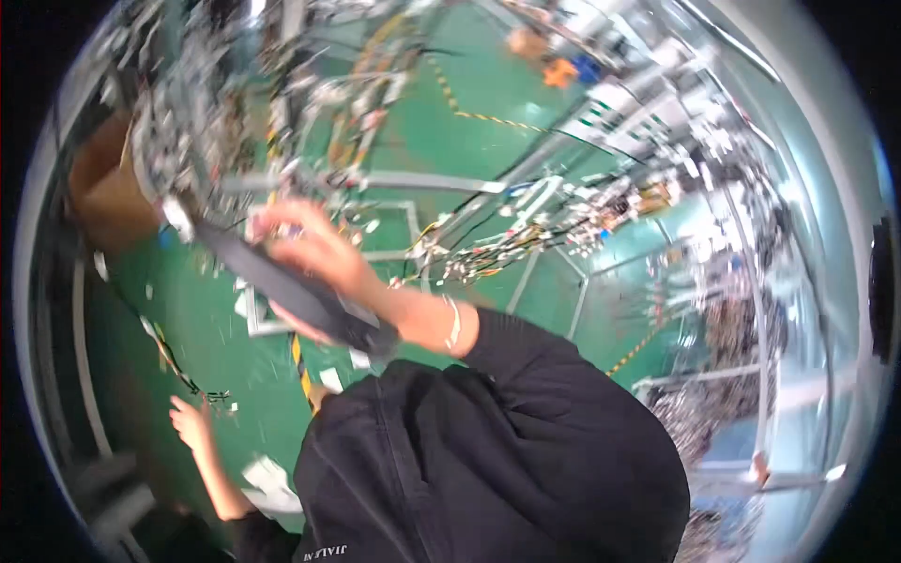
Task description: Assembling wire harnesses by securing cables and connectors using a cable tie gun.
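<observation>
Evidently my right hand is wrapped around a long dark-grey object, slanting in front of my chest over the green floor; motion blur makes its exact kind hard to call. My left hand sits beside a thin cable, and I cannot tell whether that grip pinches it. I'd steady the grey piece first, angling it clear of the wire bundles to avoid snags
</observation>
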The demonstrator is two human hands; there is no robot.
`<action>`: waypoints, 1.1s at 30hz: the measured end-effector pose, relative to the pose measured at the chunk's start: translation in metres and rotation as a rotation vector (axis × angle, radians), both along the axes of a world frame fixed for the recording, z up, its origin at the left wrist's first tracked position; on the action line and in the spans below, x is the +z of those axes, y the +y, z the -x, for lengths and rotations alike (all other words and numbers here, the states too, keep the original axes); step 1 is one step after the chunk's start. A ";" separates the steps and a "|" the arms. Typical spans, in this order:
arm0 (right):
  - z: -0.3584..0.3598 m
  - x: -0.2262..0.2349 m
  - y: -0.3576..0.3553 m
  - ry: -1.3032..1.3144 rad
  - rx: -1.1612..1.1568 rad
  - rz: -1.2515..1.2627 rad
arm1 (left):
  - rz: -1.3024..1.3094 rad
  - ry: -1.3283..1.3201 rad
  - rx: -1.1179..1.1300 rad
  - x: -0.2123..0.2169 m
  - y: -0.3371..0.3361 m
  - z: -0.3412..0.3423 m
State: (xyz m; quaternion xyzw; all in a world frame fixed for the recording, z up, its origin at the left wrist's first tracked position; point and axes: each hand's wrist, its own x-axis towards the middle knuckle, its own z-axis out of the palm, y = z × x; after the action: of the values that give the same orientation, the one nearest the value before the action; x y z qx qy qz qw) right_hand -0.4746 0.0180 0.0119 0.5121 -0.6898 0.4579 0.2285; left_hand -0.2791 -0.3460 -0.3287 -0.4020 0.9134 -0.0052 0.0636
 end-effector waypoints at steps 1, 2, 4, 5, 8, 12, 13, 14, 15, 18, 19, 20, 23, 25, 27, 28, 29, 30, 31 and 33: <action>-0.014 -0.003 0.034 -0.017 0.020 0.090 | -0.143 0.219 -0.221 0.018 0.037 0.034; -0.038 0.013 0.075 -0.061 -0.052 0.040 | -0.356 0.491 -0.461 0.034 0.078 0.059; -0.076 0.019 0.144 -0.320 -0.383 0.115 | -0.866 0.466 -0.632 0.154 0.198 0.123; -0.081 0.025 0.191 -0.149 -0.404 0.102 | -1.190 0.610 -0.723 0.180 0.249 0.143; -0.079 0.065 0.273 -0.172 -0.712 0.357 | -1.304 0.735 -1.107 0.270 0.373 0.220; -0.012 0.081 0.367 -0.405 -0.782 0.693 | -1.567 0.734 -1.416 0.315 0.471 0.306; 0.005 0.081 0.390 -0.525 -0.608 0.741 | -1.652 0.522 -1.438 0.309 0.482 0.319; 0.024 0.081 0.412 -0.660 -0.388 0.724 | -1.634 0.338 -1.402 0.292 0.491 0.330; 0.052 0.070 0.441 -0.628 -0.222 0.777 | -1.576 0.143 -1.354 0.271 0.498 0.341; 0.074 0.061 0.458 -0.905 0.213 0.790 | -1.475 0.044 -1.326 0.220 0.500 0.339; 0.083 0.058 0.452 -0.929 0.284 0.719 | -1.587 0.059 -1.245 0.200 0.491 0.334; 0.086 0.052 0.445 -0.940 0.262 0.688 | -1.599 0.098 -1.182 0.176 0.484 0.328; 0.079 0.043 0.423 -0.998 0.370 0.539 | -1.600 0.255 -1.035 0.114 0.467 0.301; 0.076 0.038 0.410 -1.014 0.401 0.515 | -1.409 0.170 -0.940 0.116 0.456 0.278; 0.064 0.036 0.387 -0.934 0.408 0.468 | -1.546 0.223 -0.876 0.103 0.444 0.267; 0.063 0.033 0.387 -0.932 0.388 0.489 | -1.611 0.243 -0.920 0.108 0.442 0.261; 0.061 0.027 0.384 -0.949 0.392 0.482 | -1.495 0.173 -0.875 0.114 0.438 0.256; 0.061 0.026 0.377 -0.949 0.334 0.545 | -1.559 0.185 -0.901 0.121 0.429 0.248; 0.062 0.025 0.371 -0.947 0.274 0.606 | -1.550 0.175 -0.885 0.115 0.418 0.243; 0.073 0.017 0.381 -0.936 0.232 0.596 | -1.532 0.181 -0.764 0.126 0.411 0.231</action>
State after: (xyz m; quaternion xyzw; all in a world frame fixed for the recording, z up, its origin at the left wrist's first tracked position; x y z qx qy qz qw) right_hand -0.5478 0.3989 0.0292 0.2403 -0.4977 0.8332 -0.0188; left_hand -0.5098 0.0646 -0.2024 0.0879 0.7393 0.6237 0.2380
